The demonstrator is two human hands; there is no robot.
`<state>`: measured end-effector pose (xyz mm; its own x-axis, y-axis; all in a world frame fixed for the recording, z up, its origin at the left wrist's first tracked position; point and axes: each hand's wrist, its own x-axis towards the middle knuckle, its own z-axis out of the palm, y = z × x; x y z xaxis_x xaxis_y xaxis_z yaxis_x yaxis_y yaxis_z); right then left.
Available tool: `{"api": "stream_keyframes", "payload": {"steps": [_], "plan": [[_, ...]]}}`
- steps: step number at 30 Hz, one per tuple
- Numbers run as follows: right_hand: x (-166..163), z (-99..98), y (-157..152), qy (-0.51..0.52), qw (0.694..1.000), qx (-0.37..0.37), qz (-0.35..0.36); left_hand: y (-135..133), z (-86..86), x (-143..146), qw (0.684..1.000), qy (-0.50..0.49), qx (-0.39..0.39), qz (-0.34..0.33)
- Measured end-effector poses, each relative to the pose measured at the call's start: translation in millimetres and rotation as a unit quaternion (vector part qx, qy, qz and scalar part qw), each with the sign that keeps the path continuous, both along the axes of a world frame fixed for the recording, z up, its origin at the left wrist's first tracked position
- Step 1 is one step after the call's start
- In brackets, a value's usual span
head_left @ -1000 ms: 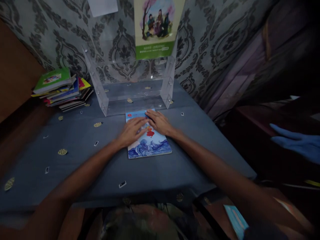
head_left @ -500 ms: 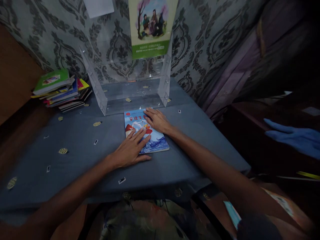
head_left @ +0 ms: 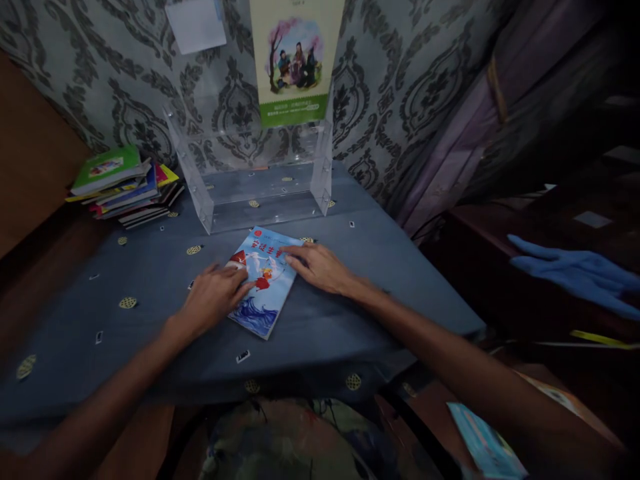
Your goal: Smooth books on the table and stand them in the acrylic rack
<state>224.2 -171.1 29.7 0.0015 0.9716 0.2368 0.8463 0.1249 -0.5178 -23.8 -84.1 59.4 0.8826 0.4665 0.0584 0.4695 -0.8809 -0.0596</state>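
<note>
A blue picture book (head_left: 267, 293) lies aslant on the cloth-covered table, its cover showing a red-dressed figure above dark blue waves. At its left edge my left hand (head_left: 213, 293) grips it, fingers bent and thumb over the cover. My right hand (head_left: 320, 267) holds the upper right edge, with the index finger laid across the title and the thumb by the side. Both hands partly cover the book's edges.
A clear acrylic rack (head_left: 265, 207) stands behind the book, a green-and-cream book (head_left: 295, 60) upright above it. Stacked books (head_left: 125, 187) sit at the left. A blue glove (head_left: 575, 270) lies on a dark surface at right. Another book (head_left: 485, 440) is low at right.
The book has turned clockwise and shifted left and nearer to me. My left hand has gone from flat on the cover to the left edge; my right has moved to the upper right edge.
</note>
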Motion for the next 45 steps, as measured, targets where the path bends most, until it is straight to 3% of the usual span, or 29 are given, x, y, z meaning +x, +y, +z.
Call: {"api": "stream_keyframes", "payload": {"steps": [2,5,9,13,34,42,45], "plan": [[10.7,-8.0,11.4,0.109,0.994,0.010,0.005,-6.1,4.8,14.2,1.000,0.008,0.016,0.025],[29.7,-27.2,31.4,0.243,0.967,0.066,-0.049,-21.4,2.8,48.4,1.000,0.002,0.013,0.022],[49.6,-45.4,44.3,0.317,0.937,0.104,-0.101,-36.5,-7.7,88.8,0.999,0.005,0.025,0.032],[57.6,-44.9,43.7,0.311,0.939,0.096,-0.112,-39.1,-10.8,102.6,0.998,0.019,0.024,0.055],[58.4,-37.9,39.2,0.293,0.946,0.100,-0.100,-40.0,4.2,108.4,0.995,0.069,0.011,0.064],[62.6,-37.2,35.0,0.268,0.957,0.070,-0.087,-40.4,-7.8,104.1,0.997,0.058,0.030,0.036],[56.0,-30.8,27.0,0.171,0.977,0.069,-0.108,-38.1,-14.8,97.9,0.998,0.029,0.035,0.031]]}}
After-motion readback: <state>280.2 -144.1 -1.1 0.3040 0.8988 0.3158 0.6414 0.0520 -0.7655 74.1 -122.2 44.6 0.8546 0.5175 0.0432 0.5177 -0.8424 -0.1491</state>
